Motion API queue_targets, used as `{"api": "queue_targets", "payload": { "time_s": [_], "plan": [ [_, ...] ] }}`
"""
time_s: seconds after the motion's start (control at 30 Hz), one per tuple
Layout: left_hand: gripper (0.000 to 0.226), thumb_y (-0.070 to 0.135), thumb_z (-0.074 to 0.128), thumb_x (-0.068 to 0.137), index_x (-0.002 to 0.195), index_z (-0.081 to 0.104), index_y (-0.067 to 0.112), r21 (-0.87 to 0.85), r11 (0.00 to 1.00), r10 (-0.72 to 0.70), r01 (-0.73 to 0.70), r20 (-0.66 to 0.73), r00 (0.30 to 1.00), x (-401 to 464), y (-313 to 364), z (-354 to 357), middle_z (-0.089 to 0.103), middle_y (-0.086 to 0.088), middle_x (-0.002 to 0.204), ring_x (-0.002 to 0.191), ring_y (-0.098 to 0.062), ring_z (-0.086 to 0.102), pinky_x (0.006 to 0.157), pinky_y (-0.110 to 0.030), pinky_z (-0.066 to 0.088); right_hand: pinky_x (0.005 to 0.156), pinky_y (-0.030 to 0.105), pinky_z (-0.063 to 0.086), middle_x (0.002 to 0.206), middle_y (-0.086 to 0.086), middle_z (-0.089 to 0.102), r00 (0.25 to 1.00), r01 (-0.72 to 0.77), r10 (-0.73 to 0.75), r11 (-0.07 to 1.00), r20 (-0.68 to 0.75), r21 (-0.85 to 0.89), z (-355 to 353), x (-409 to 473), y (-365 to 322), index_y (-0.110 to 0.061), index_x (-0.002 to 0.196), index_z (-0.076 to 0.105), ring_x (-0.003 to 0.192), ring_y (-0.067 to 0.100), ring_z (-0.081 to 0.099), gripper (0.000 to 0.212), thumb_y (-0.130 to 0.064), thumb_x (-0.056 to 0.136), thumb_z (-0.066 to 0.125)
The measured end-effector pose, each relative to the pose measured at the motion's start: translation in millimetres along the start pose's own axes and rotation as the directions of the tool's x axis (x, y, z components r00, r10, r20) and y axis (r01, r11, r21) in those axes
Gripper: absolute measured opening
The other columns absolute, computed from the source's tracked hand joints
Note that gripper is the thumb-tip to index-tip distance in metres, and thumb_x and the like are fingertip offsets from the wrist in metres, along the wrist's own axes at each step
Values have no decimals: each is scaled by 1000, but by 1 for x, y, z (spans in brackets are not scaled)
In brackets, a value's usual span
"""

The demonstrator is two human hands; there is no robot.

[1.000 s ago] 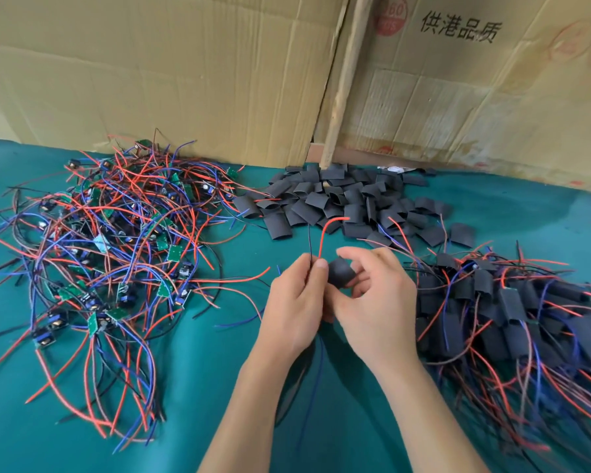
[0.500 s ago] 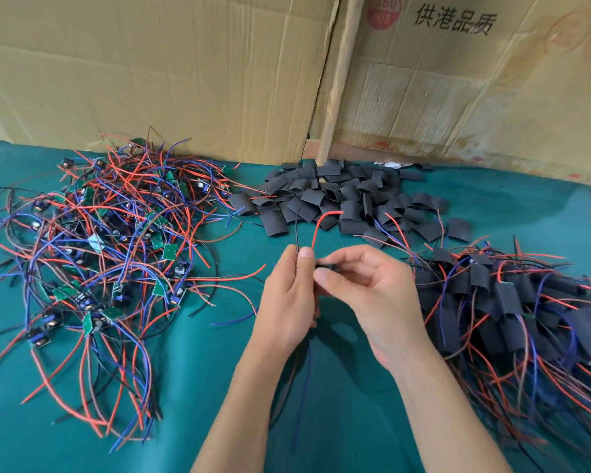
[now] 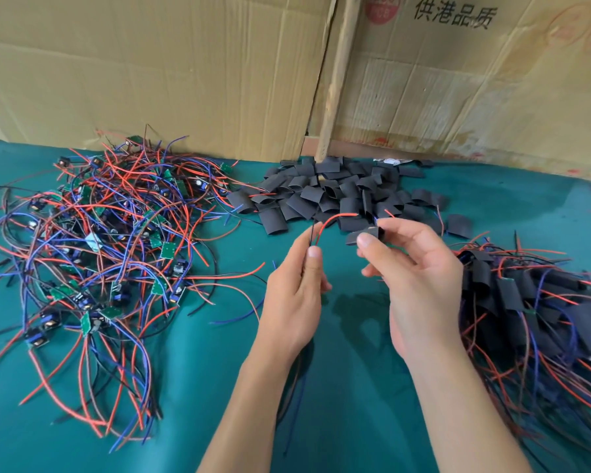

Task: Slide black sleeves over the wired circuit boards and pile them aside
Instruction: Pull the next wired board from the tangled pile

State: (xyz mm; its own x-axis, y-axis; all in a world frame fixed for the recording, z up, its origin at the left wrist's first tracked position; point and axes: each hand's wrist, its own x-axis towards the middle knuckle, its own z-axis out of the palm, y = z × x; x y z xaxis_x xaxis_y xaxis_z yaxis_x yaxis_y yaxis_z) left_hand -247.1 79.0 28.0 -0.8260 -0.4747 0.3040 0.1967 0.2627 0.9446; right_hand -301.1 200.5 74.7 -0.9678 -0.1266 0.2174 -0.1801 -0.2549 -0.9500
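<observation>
sleeve looks light and floppy, pinched at its edge by right hand; left hand pinches the thin wires

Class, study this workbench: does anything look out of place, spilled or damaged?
Nothing looks damaged or spilled. One small oddity: a white scrap lies at the far edge of the loose black sleeves, against the cardboard. What it is cannot be told. The bare boards and sleeved boards lie in separate heaps.
</observation>
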Motion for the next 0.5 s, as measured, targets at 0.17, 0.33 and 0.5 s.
{"api": "queue_targets", "payload": {
  "time_s": [0.17,0.33,0.5],
  "plan": [
    [32,34,42,108,135,53,48,24,1000,-3,4,-55,998,3,-2,-1,53,13,62,61,-2,57,66,-16,47,70,25,56,92,5,78,999,19,-20,1000,-43,-22,-1,1,1,-18,97,75,82,14,71,23,-16,75,84],
    [35,20,50,107,133,56,42,25,999,-37,38,-70,997,4,-1,-3,53,9,69,59,-4,53,65,-15,42,64,23,55,82,0,77,992,38,-35,999,-117,23,-2,2,2,-12,93,74,75,12,71,16,-3,84,82],
    [35,16,54,105,126,62,43,1,999,-43,43,-86,995,4,-1,-4,53,10,67,56,-5,53,62,-15,42,64,24,56,82,6,76,989,54,-51,998,-140,20,0,1,4,-8,93,72,74,19,73,15,-4,83,83]
  ]
}}
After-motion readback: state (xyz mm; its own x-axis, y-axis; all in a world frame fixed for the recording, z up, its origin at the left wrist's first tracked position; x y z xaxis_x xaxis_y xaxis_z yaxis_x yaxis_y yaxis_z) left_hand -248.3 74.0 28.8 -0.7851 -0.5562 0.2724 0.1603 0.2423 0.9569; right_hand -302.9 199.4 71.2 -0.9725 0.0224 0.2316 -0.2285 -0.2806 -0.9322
